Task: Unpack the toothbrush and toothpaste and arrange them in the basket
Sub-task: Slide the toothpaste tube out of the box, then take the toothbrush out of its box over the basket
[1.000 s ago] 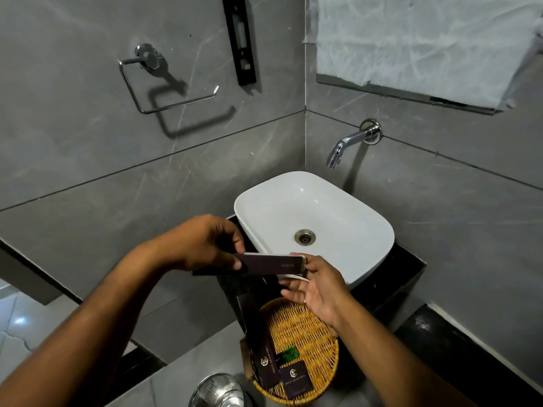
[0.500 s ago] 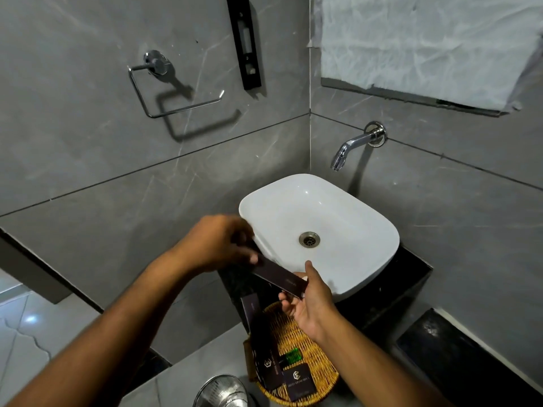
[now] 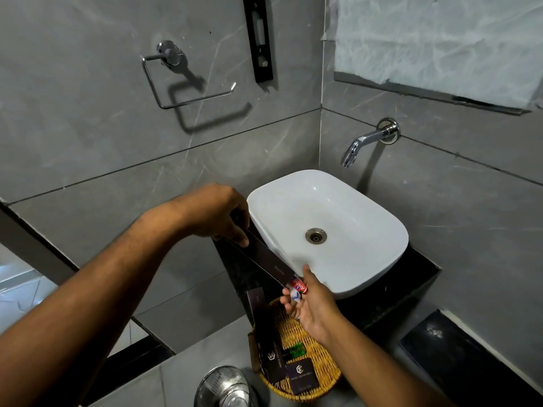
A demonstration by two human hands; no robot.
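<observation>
Glossy white ceramic basin [image 3: 338,207]; polished chrome tap [image 3: 367,139] and wall ring [image 3: 176,80]; matt grey veined stone-look tiles [image 3: 88,127]; coarse woven wicker basket [image 3: 320,362]; matt dark card box [image 3: 264,257]; shiny printed toothpaste tube [image 3: 298,286]; crumpled pale sheet [image 3: 440,39].

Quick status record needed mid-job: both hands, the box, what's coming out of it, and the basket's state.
left hand: grips the upper end of the dark box, tilted down toward the basket
right hand: at the box's lower open end, fingers on the toothpaste tube
toothpaste tube: red and white, partly out
toothbrush: not visible
basket: wicker, holds other dark packages and a green item
sink: empty
</observation>
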